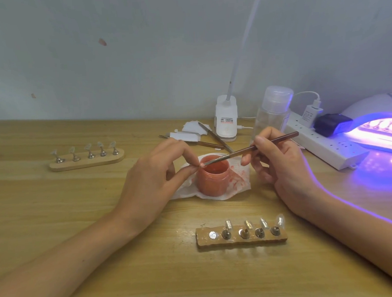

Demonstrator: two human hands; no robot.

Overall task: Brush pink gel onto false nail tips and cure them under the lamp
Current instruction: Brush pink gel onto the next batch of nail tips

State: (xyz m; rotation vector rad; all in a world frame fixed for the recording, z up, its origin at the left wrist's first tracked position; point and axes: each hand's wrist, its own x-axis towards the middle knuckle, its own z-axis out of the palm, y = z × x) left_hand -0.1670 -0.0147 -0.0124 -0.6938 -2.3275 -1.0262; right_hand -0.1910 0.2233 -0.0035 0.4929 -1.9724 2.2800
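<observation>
jar (213,179) — pink gel, open | brush (250,150) tip — nail tip (201,165)

Two bare hands are seen, the left hand (153,174) and the right hand (281,163). Each is carried on a forearm that is shown bare from the fingers (181,149) back to the lower edge of the view. The thumbnail on the right hand looks short and plain. Behind the right fingers, a thin violet line of light is cast along the outer edge of wrist and forearm.
</observation>
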